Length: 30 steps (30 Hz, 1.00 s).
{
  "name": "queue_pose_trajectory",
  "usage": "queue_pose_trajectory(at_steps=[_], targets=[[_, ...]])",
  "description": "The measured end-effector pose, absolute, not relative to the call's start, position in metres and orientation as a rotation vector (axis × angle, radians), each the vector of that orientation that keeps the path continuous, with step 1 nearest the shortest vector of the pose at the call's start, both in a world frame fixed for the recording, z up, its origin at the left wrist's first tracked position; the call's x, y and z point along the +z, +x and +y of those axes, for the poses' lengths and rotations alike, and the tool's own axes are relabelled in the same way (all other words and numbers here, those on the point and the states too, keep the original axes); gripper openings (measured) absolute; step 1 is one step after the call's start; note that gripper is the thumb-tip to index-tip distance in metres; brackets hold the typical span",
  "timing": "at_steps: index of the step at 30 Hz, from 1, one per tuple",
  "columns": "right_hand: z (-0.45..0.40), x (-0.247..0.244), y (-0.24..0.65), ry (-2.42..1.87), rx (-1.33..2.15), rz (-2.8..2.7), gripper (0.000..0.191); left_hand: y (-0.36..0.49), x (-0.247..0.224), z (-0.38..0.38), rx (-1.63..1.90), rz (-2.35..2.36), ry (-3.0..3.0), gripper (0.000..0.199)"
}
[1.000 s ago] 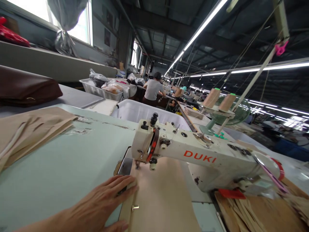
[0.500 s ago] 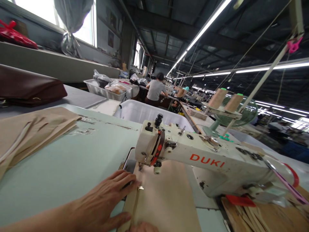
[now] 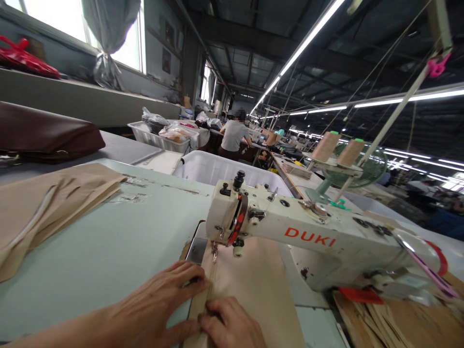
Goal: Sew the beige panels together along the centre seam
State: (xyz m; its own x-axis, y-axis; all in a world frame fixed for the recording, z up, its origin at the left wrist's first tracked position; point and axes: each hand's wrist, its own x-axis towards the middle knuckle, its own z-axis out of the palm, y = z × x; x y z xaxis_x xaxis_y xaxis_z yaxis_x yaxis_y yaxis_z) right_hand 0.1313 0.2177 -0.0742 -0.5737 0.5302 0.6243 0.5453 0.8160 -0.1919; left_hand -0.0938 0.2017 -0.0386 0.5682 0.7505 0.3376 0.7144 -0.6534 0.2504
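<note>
A beige fabric panel (image 3: 253,285) with a narrow strip along its left side lies under the needle end of the white sewing machine (image 3: 268,232). My left hand (image 3: 163,299) rests on the strip just in front of the presser foot (image 3: 215,252), fingers stretched and thumb apart. Close beside it, my right hand (image 3: 234,324) has its fingers curled with the tips together at the strip, pinching the fabric. The lower part of the right hand is cut off by the frame's bottom edge.
Stacked beige pieces (image 3: 54,203) lie on the left of the pale green table (image 3: 137,241). Behind the machine stands a white plastic bin (image 3: 228,166). Thread cones (image 3: 326,146) rise at the back right. More cut pieces (image 3: 377,324) lie at lower right. A person (image 3: 234,135) sits farther off.
My right hand has come up from the bottom edge onto the strip beside my left hand. A small metal piece on the strip no longer shows at its earlier spot. The left hand stays nearly in place.
</note>
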Motion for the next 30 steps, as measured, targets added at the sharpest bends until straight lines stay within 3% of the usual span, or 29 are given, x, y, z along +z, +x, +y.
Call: queue_pose_trajectory(at_steps=[3,8,15,22,30], targets=[[0.235,-0.027,0.143,-0.773,0.397,-2.484,0.017,-0.095,-0.046,0.18,0.627,1.209,2.786,0.066],[0.274,-0.02,0.127,-1.066,0.154,-2.54,0.031,-0.088,-0.043,0.171,0.577,1.224,2.819,0.06],[0.285,-0.043,0.108,-1.241,0.149,-2.373,0.013,-0.084,-0.038,0.171,0.556,1.164,2.803,0.05],[0.286,-0.04,0.114,-1.16,0.103,-2.463,0.016,-0.091,-0.054,0.168,0.653,1.178,2.744,0.063],[0.287,-0.033,0.116,-1.332,0.187,-2.395,0.005,-0.085,-0.032,0.169,0.619,1.125,2.7,0.054]])
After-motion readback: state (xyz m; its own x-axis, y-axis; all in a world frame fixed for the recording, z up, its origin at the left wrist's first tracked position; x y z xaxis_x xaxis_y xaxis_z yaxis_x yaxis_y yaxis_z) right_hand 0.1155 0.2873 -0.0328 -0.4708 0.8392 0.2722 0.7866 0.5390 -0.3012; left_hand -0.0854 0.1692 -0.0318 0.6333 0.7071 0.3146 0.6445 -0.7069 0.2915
